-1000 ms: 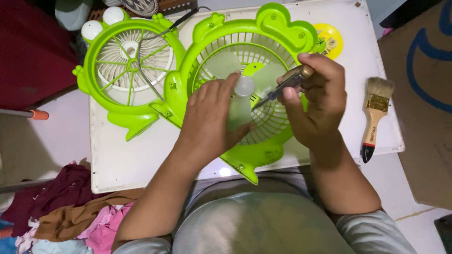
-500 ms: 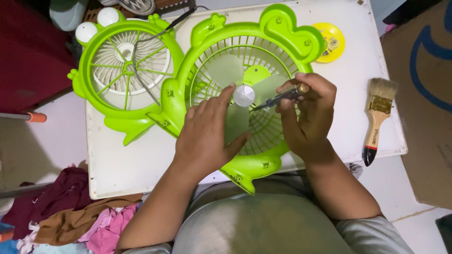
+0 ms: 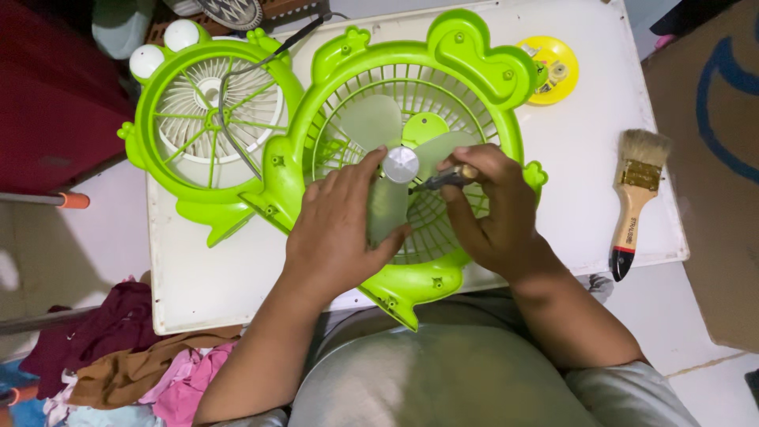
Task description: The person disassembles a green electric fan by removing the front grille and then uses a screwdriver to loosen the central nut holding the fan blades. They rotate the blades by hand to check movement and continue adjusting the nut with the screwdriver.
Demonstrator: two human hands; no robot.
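At the left of the white desk (image 3: 198, 277) lies a green fan half (image 3: 207, 126) with a pale motor and a dark cable, light thin plastic that likely flexes if gripped by a spoke. Overlapping it to the right sits the green grille (image 3: 411, 87) holding the blades (image 3: 387, 207), near the desk's front edge. The left hand (image 3: 336, 229) lies spread on the lower blade, fingers loose and pressing, thumb by the silver hub (image 3: 401, 164); the blades look thin, bendy and smooth, so the stiff hub or rim seems the safer hold. The right hand (image 3: 494, 213) pinches a slim tool (image 3: 439, 180), probably a screwdriver, its tip at the hub. Farther right lie a yellow disc (image 3: 553, 69) and a brush (image 3: 635, 202).
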